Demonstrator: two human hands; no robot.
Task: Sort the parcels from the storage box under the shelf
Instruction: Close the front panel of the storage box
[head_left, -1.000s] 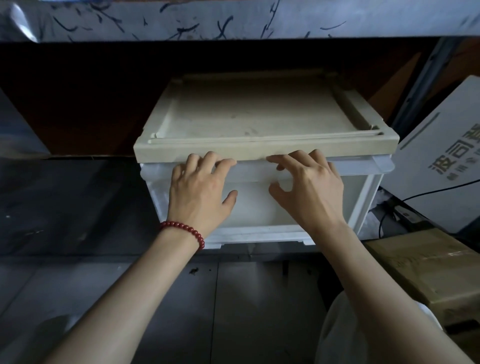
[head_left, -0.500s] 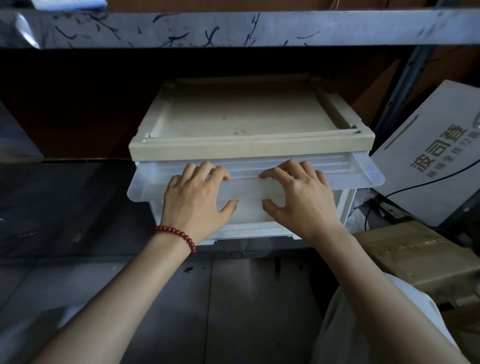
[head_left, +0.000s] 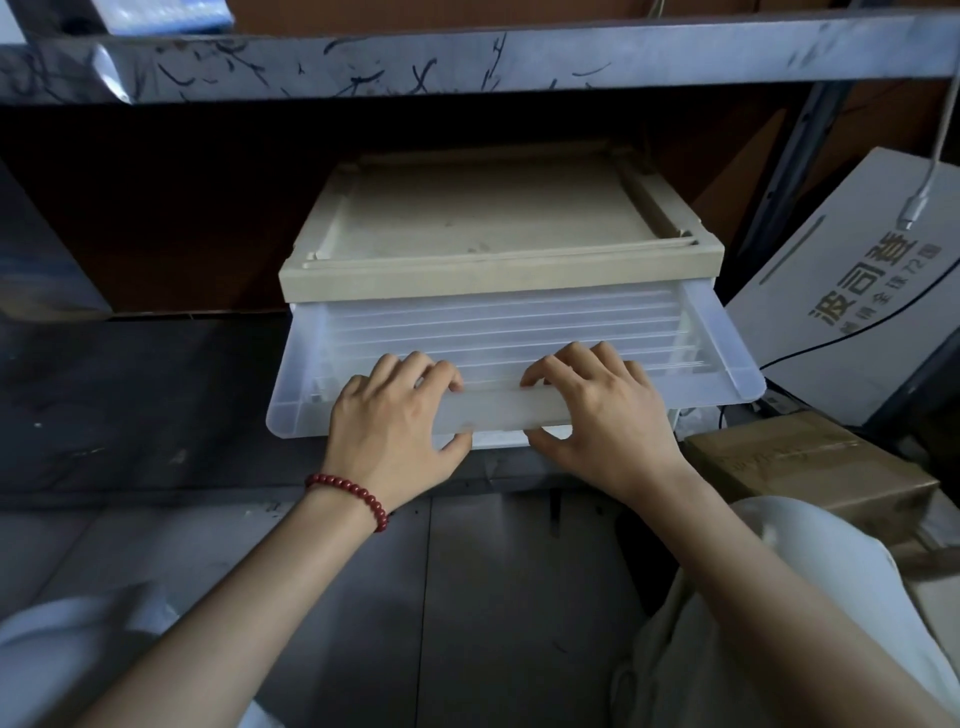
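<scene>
Steel shelf (head_left: 467, 57): its scratched edge runs across the top of your view.
Storage box (head_left: 467, 234): cream-topped, it sits under that shelf, straight in front of you.
Drawer (head_left: 519, 322): translucent plastic, standing part-way out of the box's front.
Cardboard carton (head_left: 810, 462): brown, just right of the box, near your knee.
Left hand (head_left: 395, 421): you grip the drawer's front lip, fingers curled over it, thumb beneath.
Right hand (head_left: 602, 415): the same grip, beside your left.
Bracelet (head_left: 353, 493): red beads on your left wrist.
</scene>
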